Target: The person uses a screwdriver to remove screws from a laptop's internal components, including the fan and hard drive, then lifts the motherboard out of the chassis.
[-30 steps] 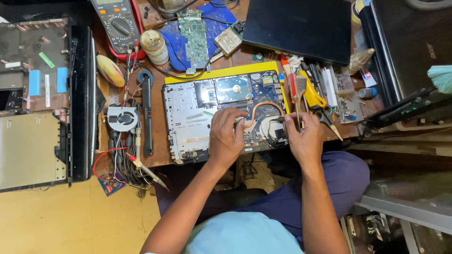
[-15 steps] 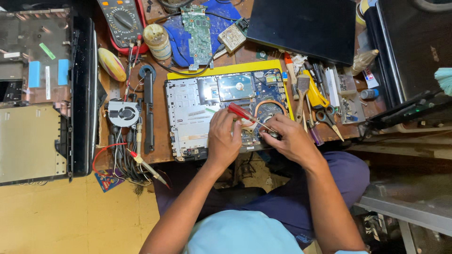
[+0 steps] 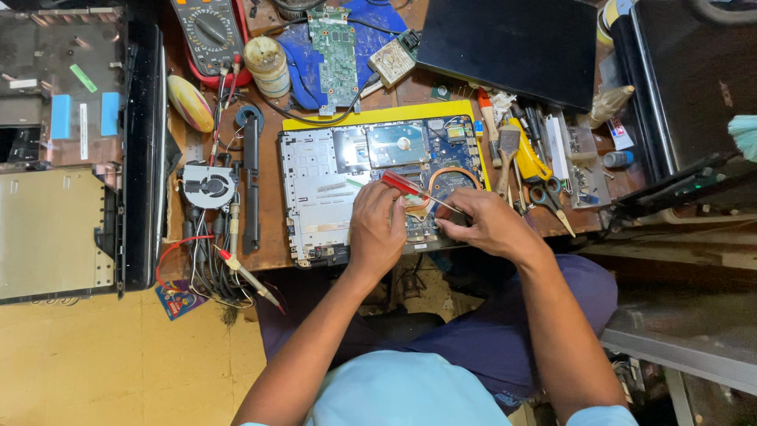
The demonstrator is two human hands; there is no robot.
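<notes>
An opened laptop base (image 3: 315, 181) with its blue motherboard and copper heat pipe exposed lies on a yellow mat on the wooden bench. My left hand (image 3: 377, 233) rests on the base's front edge, and its fingertips hold the red handle of a screwdriver (image 3: 400, 183). The shaft runs right and down to my right hand (image 3: 493, 225). That hand's fingers are pinched together around the tip end, low over the board beside the heat pipe. What lies under the fingertips is hidden.
A multimeter (image 3: 211, 31), a green circuit board (image 3: 335, 47) and a black laptop lid (image 3: 505, 43) lie at the back. A cooling fan (image 3: 206, 185) and cables sit to the left. Scissors (image 3: 548, 193) and hand tools crowd the right. A dismantled laptop case (image 3: 71, 158) lies far left.
Both hands first lay on the board with no tool visible. The red-handled screwdriver then appeared between them. My right hand has moved left and down to its tip.
</notes>
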